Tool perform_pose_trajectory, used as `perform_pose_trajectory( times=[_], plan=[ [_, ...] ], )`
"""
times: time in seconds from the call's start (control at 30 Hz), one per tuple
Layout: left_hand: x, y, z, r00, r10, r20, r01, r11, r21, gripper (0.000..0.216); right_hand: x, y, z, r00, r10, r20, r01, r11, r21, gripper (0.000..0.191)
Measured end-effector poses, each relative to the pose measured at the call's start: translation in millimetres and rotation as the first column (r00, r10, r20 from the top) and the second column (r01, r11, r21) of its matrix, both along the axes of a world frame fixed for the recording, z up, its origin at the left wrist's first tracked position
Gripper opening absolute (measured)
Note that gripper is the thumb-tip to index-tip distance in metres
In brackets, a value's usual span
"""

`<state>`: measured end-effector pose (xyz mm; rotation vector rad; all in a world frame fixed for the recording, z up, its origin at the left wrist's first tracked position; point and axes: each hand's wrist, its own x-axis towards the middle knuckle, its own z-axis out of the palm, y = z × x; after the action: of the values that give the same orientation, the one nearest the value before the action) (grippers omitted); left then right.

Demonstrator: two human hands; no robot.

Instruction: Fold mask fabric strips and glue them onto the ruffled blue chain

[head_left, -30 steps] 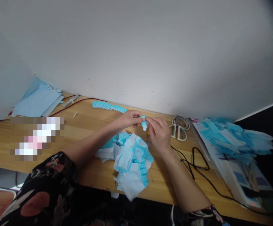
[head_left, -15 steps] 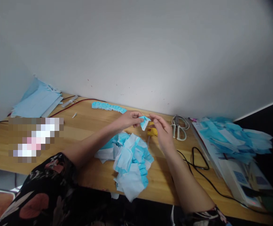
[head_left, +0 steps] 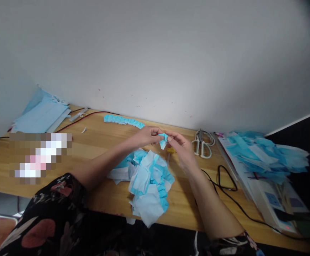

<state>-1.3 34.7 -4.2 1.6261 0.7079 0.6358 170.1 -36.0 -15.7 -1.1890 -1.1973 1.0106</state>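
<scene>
Blue-and-white fabric piece (head_left: 163,143), pinched by the left hand (head_left: 148,136) and right hand (head_left: 182,145) at frame centre, looks part-folded, while the pleated strip (head_left: 123,120) left of centre seems done and flat pieces (head_left: 268,153) at right unworked

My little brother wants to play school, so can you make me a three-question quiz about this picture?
1. Which thing do the left hand and right hand pinch together? (a) black cable (b) small piece of blue mask-like fabric (c) marker
2. True or false: the pleated blue strip lies nearer the wall than the crumpled fabric pile.
3. Fill in: the scissors have ____ handles.

Key: 1 b; 2 true; 3 white.
</scene>
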Motion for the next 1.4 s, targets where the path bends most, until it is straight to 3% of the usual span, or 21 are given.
perform_pose_trajectory(
  times=[0.27,0.43,0.57,0.67,0.73,0.8,0.9,1.0,1.1,1.2,1.27,1.33,1.4],
  plan=[
    [-3,-4,7.6,0.999,-0.035,0.018,0.035,0.999,-0.013,0.031,2,2,-3.7,1.0,-0.011,0.027,0.009,0.998,0.054,0.029],
    [0,-3,3.5,1.0,-0.016,0.011,0.016,1.0,0.005,0.029,-1,2,-8.1,0.998,-0.01,0.058,0.006,0.997,0.071,0.029],
    [-1,-3,6.3,0.999,0.033,0.005,-0.033,0.999,-0.018,0.026,4,1,2.1,0.991,-0.016,0.134,0.005,0.997,0.082,0.031],
    [-2,-3,9.9,0.996,0.084,0.01,-0.083,0.996,-0.044,0.025,26,1,16.3,0.949,-0.053,0.311,0.015,0.992,0.123,0.036],
    [-2,0,10.1,0.993,0.112,0.021,-0.111,0.992,-0.068,0.025,49,2,21.6,0.837,-0.089,0.539,0.019,0.991,0.134,0.039],
    [-3,4,8.1,0.99,0.139,0.035,-0.135,0.986,-0.096,0.024,69,2,20.6,0.637,-0.088,0.766,0.014,0.995,0.103,0.041],
    [-6,13,1.7,0.98,0.184,0.075,-0.17,0.972,-0.164,0.025,85,2,11.4,0.375,0.062,0.925,-0.049,0.998,-0.047,0.052],
    [-10,22,-6.7,0.966,0.222,0.136,-0.183,0.951,-0.249,0.027,81,1,2.9,0.239,0.212,0.948,-0.094,0.976,-0.195,0.068],
    [-12,29,-15.3,0.944,0.251,0.216,-0.175,0.931,-0.32,0.029,69,3,-1.2,0.191,0.221,0.956,-0.117,0.972,-0.202,0.068],
    [-13,35,-24.0,0.925,0.28,0.257,-0.18,0.918,-0.354,0.03,66,6,-3.7,0.215,0.172,0.961,-0.101,0.983,-0.153,0.064],
    [-14,39,-29.4,0.918,0.299,0.259,-0.196,0.913,-0.359,0.03,70,9,-3.8,0.299,0.092,0.95,-0.061,0.995,-0.077,0.065],
    [-14,42,-33.8,0.916,0.305,0.262,-0.201,0.912,-0.358,0.03,75,10,-1.0,0.477,-0.009,0.879,0.004,1.0,0.009,0.065],
    [-14,44,-36.3,0.916,0.296,0.272,-0.193,0.917,-0.348,0.031,78,11,4.7,0.714,-0.1,0.693,0.083,0.995,0.058,0.057]
  ],
)
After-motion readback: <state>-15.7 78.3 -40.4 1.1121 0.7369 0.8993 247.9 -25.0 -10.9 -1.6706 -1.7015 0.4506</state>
